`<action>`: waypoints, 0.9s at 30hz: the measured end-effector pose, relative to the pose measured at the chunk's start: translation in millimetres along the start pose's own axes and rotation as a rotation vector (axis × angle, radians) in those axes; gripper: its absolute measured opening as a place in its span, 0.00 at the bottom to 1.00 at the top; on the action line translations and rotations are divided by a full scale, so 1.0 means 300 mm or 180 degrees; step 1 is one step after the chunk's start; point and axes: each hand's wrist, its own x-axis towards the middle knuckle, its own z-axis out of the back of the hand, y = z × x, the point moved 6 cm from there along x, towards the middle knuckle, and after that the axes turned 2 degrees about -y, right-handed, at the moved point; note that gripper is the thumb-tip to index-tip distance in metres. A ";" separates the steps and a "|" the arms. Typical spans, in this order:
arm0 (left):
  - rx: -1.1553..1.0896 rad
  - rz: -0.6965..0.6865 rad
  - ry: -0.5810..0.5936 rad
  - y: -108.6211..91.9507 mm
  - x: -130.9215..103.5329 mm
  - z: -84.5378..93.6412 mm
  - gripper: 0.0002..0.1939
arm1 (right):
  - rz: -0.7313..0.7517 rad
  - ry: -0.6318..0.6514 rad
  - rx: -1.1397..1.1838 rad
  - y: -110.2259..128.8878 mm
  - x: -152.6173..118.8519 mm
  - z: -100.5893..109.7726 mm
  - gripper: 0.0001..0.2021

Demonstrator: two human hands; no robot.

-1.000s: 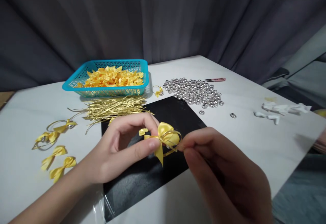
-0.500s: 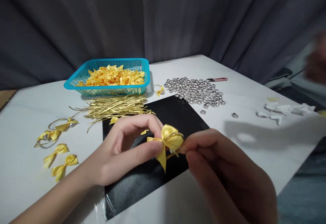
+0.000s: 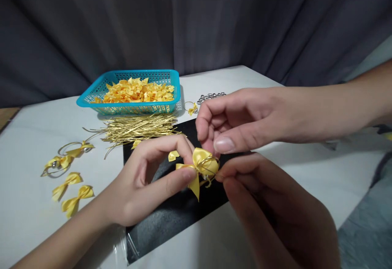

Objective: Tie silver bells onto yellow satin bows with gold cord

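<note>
My left hand (image 3: 143, 183) pinches a yellow satin ribbon bow (image 3: 204, 161) between thumb and forefinger, above a black sheet (image 3: 170, 220). A gold wire tie (image 3: 206, 162) loops around the bow. Just to the right, my right hand (image 3: 278, 207) is closed in a pinch on the end of that tie; its other fingers are curled and in shadow. Something small and shiny shows under the bow, partly hidden. Another yellow bow (image 3: 173, 155) lies on the sheet behind my left hand.
Another person's hand (image 3: 251, 116) reaches in from the right, just above my right fingers, covering most of the silver bells (image 3: 211, 96). Gold ties (image 3: 141, 127) lie before a blue basket (image 3: 128, 105) of bows. Loose bows (image 3: 73, 201) and looped bows (image 3: 79, 150) sit at left.
Another person's hand has come in from the right over the table, hiding most of the silver pile. The held bow and my right fingertips have shifted slightly; both my hands keep their pinch.
</note>
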 end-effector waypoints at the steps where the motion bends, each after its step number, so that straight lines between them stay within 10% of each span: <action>1: 0.0056 -0.0010 -0.0003 -0.003 0.000 0.000 0.07 | -0.0036 0.0130 -0.0005 0.001 0.009 0.009 0.08; 27: 0.0240 -0.0196 -0.0242 -0.001 0.001 0.007 0.06 | 0.0945 0.0762 0.0015 0.044 0.055 -0.029 0.05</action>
